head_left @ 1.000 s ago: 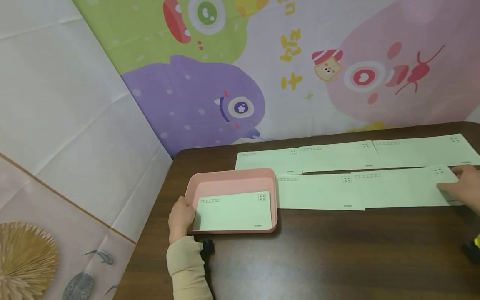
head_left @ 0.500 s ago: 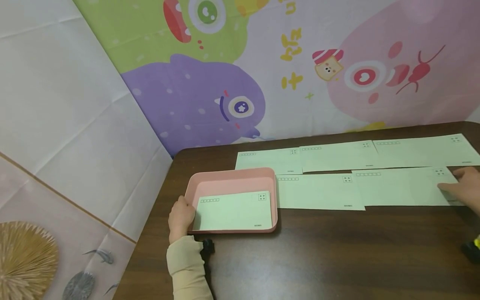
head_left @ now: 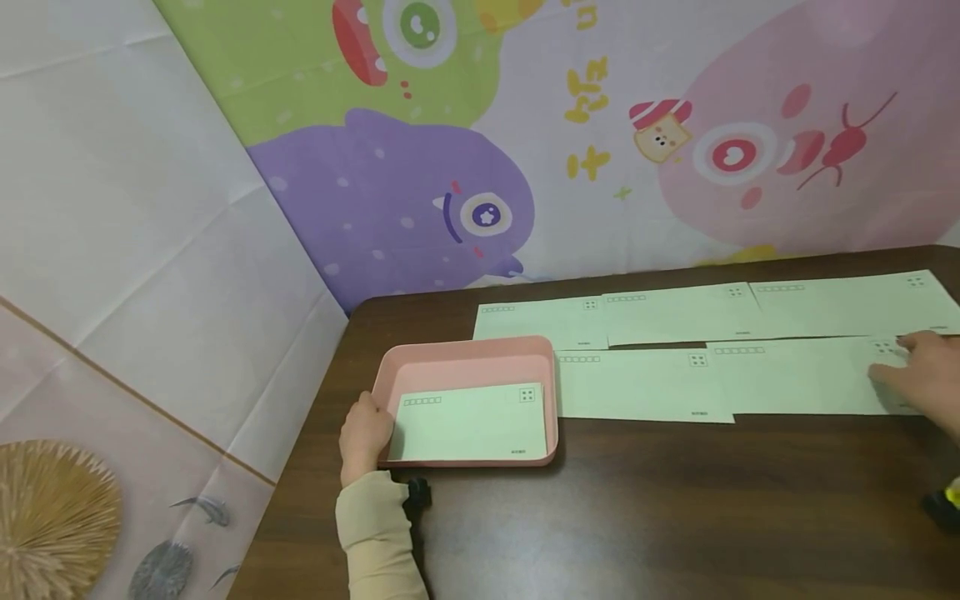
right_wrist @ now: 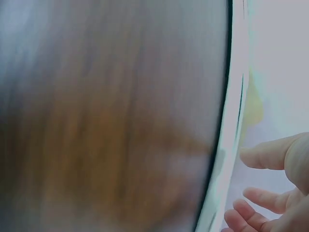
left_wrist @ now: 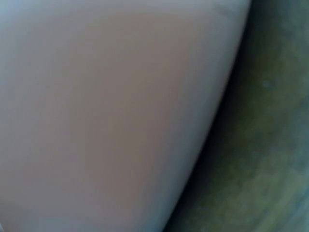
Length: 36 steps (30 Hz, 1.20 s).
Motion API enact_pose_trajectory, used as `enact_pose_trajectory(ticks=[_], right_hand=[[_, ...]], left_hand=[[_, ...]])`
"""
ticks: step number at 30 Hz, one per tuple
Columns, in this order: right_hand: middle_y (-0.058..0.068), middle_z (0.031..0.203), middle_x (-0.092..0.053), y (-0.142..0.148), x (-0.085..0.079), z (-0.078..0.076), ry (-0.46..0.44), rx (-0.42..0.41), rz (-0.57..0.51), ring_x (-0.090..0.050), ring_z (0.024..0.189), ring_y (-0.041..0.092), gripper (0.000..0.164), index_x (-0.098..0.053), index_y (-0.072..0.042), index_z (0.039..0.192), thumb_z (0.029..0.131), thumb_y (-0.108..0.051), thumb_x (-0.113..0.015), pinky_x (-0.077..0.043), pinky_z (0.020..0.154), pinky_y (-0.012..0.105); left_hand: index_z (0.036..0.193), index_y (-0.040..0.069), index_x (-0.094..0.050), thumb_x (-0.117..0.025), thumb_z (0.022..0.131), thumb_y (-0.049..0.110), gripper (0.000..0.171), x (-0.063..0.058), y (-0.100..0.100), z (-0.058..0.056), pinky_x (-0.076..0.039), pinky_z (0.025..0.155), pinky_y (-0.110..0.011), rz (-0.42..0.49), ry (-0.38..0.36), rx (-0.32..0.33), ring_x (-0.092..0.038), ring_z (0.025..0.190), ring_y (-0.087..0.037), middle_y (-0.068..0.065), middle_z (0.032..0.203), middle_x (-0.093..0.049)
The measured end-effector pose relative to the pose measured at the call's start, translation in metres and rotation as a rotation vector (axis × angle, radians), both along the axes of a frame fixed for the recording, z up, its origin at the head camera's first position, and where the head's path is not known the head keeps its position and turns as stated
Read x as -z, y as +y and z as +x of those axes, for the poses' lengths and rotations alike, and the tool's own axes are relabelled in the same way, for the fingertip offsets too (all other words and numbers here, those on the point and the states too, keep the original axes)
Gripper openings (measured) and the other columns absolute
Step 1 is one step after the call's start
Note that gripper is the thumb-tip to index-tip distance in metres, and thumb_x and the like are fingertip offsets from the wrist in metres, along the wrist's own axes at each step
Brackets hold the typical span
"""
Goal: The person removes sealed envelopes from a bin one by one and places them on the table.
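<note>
My left hand (head_left: 365,433) grips the left wall of a pink rectangular tray (head_left: 465,353). Inside the tray, toward its near side, lies a pale green envelope (head_left: 468,425) with small printed boxes. At the far right, my right hand (head_left: 926,375) is at the right end of another envelope (head_left: 795,379) in the near row. The right wrist view has its thumb and fingers (right_wrist: 265,155) apart, with nothing between them, beside pale paper edges (right_wrist: 229,135). A blurred pinkish surface (left_wrist: 96,116) fills most of the left wrist view.
A second near-row envelope (head_left: 645,387) runs up to the tray's right side. Behind lie three more envelopes, left (head_left: 536,323), middle (head_left: 678,315) and right (head_left: 847,307). The dark wooden table (head_left: 637,508) meets a cartoon-printed cloth (head_left: 570,225) at the back.
My right hand has shifted slightly left over the end of the near-row envelope. My left hand and the tray hold their place; the head view has moved a little.
</note>
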State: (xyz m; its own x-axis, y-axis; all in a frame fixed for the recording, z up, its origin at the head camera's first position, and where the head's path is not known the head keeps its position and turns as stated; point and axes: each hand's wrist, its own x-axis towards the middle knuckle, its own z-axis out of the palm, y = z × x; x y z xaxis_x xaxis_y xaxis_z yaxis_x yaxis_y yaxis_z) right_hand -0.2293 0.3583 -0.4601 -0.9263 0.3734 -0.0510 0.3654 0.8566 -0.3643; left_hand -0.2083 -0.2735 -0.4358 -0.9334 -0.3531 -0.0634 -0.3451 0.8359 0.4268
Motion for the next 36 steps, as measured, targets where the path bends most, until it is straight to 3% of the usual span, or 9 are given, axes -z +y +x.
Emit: enact_pose_trajectory(ticks=[4,7,15,22,36], right_hand=[[0.033,0.098,-0.040,-0.010,0.002,-0.003,0.094,-0.132,0.049,-0.036,0.089,0.048,0.056,-0.037,0.012,0.111,0.076,-0.025,-0.058,-0.031,0.066,0.055],[0.029,0.100,-0.041,-0.025,0.000,-0.005,0.123,-0.208,0.005,-0.035,0.089,0.044,0.058,-0.039,0.007,0.113,0.077,-0.033,-0.058,-0.029,0.061,0.055],[0.022,0.098,-0.047,-0.099,-0.036,0.004,0.248,-0.420,-0.073,-0.045,0.086,0.035,0.042,-0.046,0.002,0.111,0.079,-0.023,-0.054,-0.029,0.061,0.051],[0.017,0.095,-0.051,-0.151,-0.043,0.001,0.335,-0.510,-0.147,-0.050,0.086,0.030,0.033,-0.052,-0.001,0.107,0.079,-0.018,-0.056,-0.032,0.065,0.046],[0.009,0.098,-0.056,-0.221,-0.057,-0.005,0.315,-0.641,-0.236,-0.054,0.089,0.024,0.026,-0.055,-0.007,0.104,0.080,-0.017,-0.054,-0.034,0.076,0.045]], left_hand=[[0.114,-0.009,-0.038,-0.033,0.084,0.010,0.036,-0.001,0.001,0.000,-0.037,0.076,-0.051,-0.001,0.001,0.004,-0.049,0.093,-0.040,-0.026,0.104,-0.049],[0.114,-0.009,-0.038,-0.033,0.084,0.010,0.036,-0.001,0.000,0.000,-0.037,0.076,-0.051,-0.001,-0.003,0.007,-0.048,0.092,-0.040,-0.027,0.103,-0.049],[0.113,-0.009,-0.038,-0.033,0.084,0.010,0.035,0.000,0.001,0.000,-0.037,0.076,-0.051,-0.004,-0.005,0.007,-0.048,0.093,-0.040,-0.027,0.104,-0.048],[0.114,-0.009,-0.038,-0.033,0.084,0.011,0.036,0.001,0.000,0.000,-0.037,0.076,-0.052,-0.002,-0.008,0.008,-0.048,0.093,-0.039,-0.026,0.105,-0.048],[0.114,-0.008,-0.038,-0.033,0.085,0.012,0.035,0.002,-0.002,-0.002,-0.037,0.076,-0.051,0.004,-0.012,0.004,-0.048,0.093,-0.039,-0.026,0.105,-0.048]])
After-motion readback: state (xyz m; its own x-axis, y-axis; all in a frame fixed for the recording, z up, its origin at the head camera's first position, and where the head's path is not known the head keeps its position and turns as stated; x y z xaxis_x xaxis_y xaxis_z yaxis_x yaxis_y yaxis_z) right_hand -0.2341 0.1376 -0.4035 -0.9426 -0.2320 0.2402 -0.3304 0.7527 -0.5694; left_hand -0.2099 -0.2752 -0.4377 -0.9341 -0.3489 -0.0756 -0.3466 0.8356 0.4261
